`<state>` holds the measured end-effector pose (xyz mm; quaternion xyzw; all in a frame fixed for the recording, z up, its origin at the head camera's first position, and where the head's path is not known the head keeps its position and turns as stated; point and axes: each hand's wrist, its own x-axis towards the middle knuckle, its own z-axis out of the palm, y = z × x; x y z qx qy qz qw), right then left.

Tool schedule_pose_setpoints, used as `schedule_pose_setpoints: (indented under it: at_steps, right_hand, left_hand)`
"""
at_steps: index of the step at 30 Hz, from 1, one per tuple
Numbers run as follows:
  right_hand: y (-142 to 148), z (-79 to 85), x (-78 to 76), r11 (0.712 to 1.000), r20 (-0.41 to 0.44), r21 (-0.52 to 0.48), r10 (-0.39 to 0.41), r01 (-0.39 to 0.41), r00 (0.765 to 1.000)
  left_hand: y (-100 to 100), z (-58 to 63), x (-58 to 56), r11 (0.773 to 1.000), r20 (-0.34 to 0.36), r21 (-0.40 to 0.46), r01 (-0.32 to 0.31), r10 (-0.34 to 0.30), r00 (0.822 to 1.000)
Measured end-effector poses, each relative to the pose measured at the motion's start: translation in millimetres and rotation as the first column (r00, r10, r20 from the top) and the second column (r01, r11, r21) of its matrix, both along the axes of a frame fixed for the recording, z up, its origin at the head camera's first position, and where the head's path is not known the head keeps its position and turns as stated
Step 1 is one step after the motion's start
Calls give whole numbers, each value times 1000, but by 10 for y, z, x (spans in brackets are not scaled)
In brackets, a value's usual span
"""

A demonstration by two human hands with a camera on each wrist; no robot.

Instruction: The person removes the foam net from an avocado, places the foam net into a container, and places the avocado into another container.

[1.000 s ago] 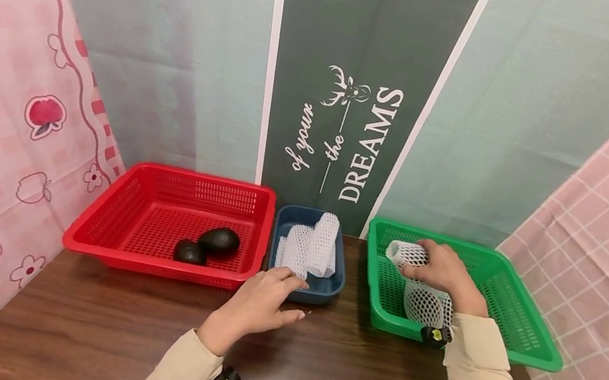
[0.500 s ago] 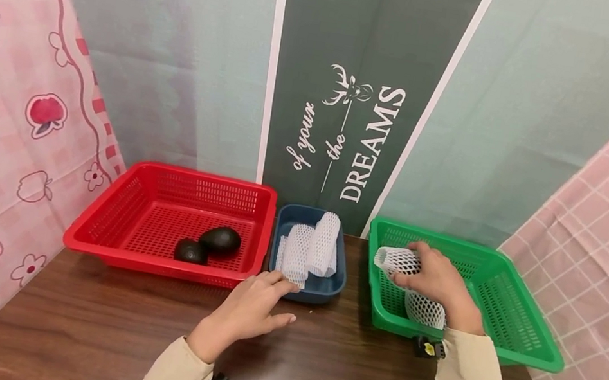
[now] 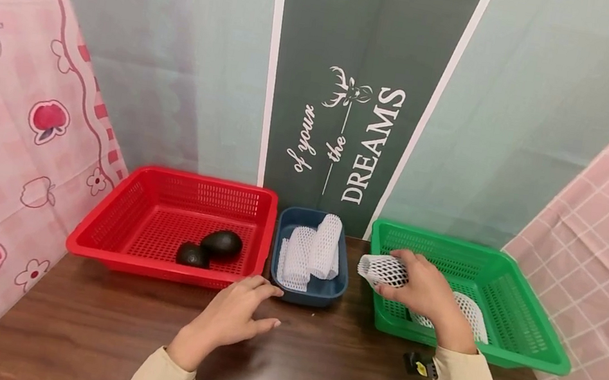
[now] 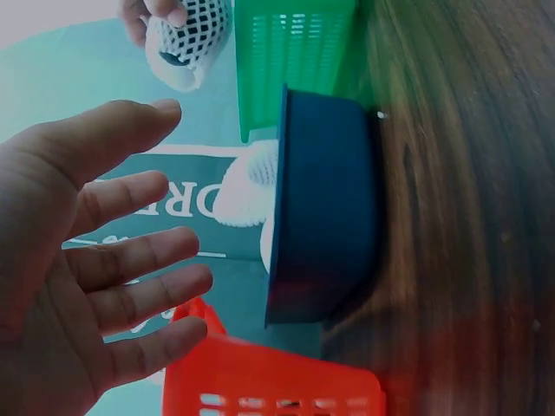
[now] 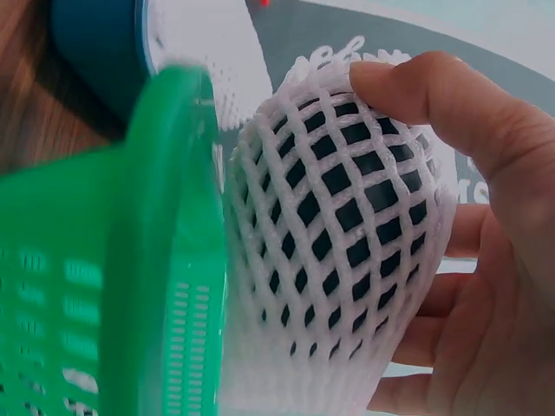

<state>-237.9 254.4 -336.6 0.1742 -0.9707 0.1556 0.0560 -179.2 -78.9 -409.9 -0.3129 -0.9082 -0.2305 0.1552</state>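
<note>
My right hand (image 3: 424, 291) grips a dark avocado in a white foam net sleeve (image 3: 386, 270) above the left rim of the green basket (image 3: 533, 306). In the right wrist view, the thumb presses on the netted avocado (image 5: 347, 199) and dark skin shows through the mesh. My left hand (image 3: 231, 316) holds nothing, fingers spread, just in front of the small blue tray (image 3: 292, 214). Rolled white foam nets (image 3: 324, 245) lie in that tray. Partly hidden behind my right wrist, another white net sleeve (image 3: 474, 314) lies in the green basket.
On the left stands a red basket (image 3: 121, 206) with two bare avocados (image 3: 221, 243) in it. All the containers are lined up along the back of the brown wooden table (image 3: 314, 367). Printed cloths hang behind and on both sides.
My right hand has carried the netted avocado left and slightly toward me, to the green basket's left rim. My left hand has drawn back from the blue tray's edge, leftward and nearer me.
</note>
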Motion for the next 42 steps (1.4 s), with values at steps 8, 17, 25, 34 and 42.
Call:
schedule_pose_setpoints:
  at_steps: [8,17,25,34,42]
  right_hand:
    - [-204,11,128,999,-86,14,30,-29,996]
    - [-412,-118,247,996,-120,21,91,-89,989]
    - [-561,-221,311,994,-149,-1,110,-111,983]
    - [-745,-354,363,988,-141,-17,151,-155,978]
    - [-886,-507,412,982,-94,-80,162,-169,982]
  left_hand:
    - [-113,-9,55,1000,51,19,-23,22,998]
    - [-204,-72,103,999,107,35,-38,34,994]
    - [-268,-102,97,998,117,32,-48,44,992]
    - [-306,-185,89,998,124,15,-68,65,990]
    - [-303,-263,104,996,144,48,-79,72,987]
